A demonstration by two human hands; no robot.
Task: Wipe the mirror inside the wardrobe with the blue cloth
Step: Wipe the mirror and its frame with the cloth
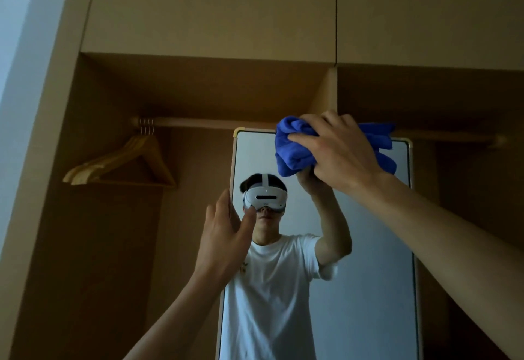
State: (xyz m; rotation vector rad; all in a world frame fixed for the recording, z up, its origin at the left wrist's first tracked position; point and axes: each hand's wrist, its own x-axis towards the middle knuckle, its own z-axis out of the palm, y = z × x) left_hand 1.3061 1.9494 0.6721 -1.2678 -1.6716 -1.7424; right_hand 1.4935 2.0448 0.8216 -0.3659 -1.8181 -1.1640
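Note:
A tall mirror [374, 260] with a thin light frame stands inside the wooden wardrobe, right of centre. Near its top edge, my right hand [340, 149] presses a bunched blue cloth [295, 149] against the glass. My left hand [226, 232] grips the mirror's left frame edge at about head height, fingers behind the frame and thumb on the front. The glass reflects a person in a white T-shirt and a white headset, plus the raised arm with the cloth.
A wooden rail [212, 123] crosses the wardrobe just above the mirror's top. Several wooden hangers [124, 161] hang from it at the left. A vertical divider panel [329, 93] stands behind the mirror's top, and closed upper cabinet doors [212, 10] lie overhead.

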